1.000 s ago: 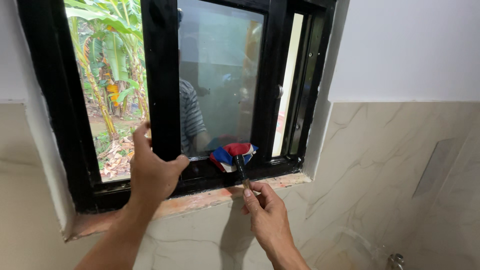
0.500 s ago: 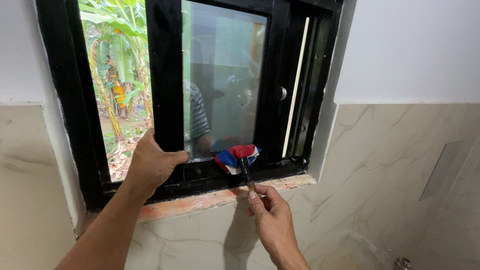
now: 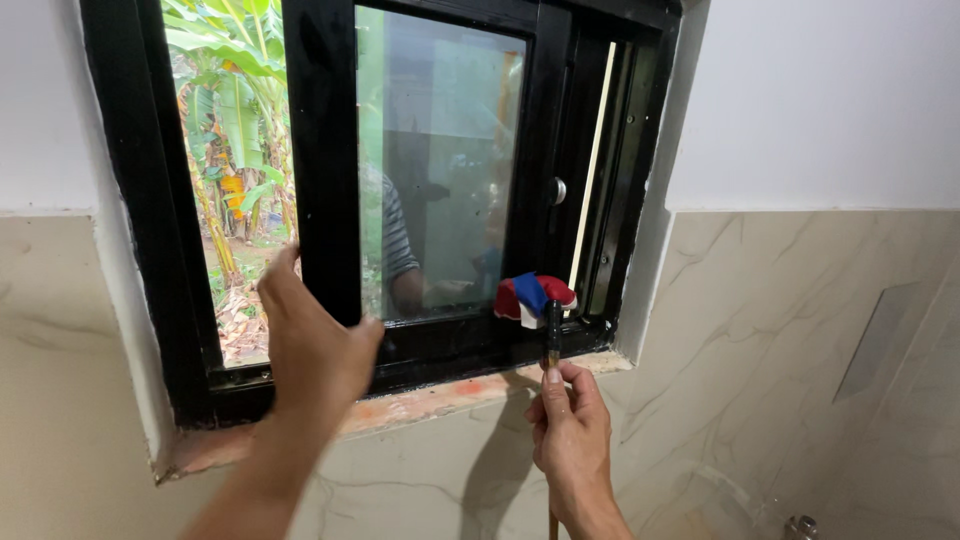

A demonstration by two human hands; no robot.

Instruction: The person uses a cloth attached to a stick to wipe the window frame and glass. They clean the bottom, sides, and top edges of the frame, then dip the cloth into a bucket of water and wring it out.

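My left hand (image 3: 312, 345) grips the left upright of the black sliding window sash (image 3: 325, 150), low down near the bottom rail. My right hand (image 3: 570, 430) holds a thin dark stick (image 3: 552, 335) upright, below the sill. A red, blue and white cloth (image 3: 533, 295) is wrapped round the stick's top end. The cloth rests on the black bottom track (image 3: 470, 350) at the sash's lower right corner, beside the narrow gap at the right of the frame.
The black window frame (image 3: 135, 200) sits in a white wall above beige marble-look tiles (image 3: 780, 330). A reddish bare sill edge (image 3: 430, 398) runs under the frame. Banana plants show through the open left side. A metal tap fitting (image 3: 797, 525) is at the bottom right.
The stick and cloth have moved right along the bottom track, from the middle of the sash to its right corner. My right hand followed. My left hand stays on the sash.
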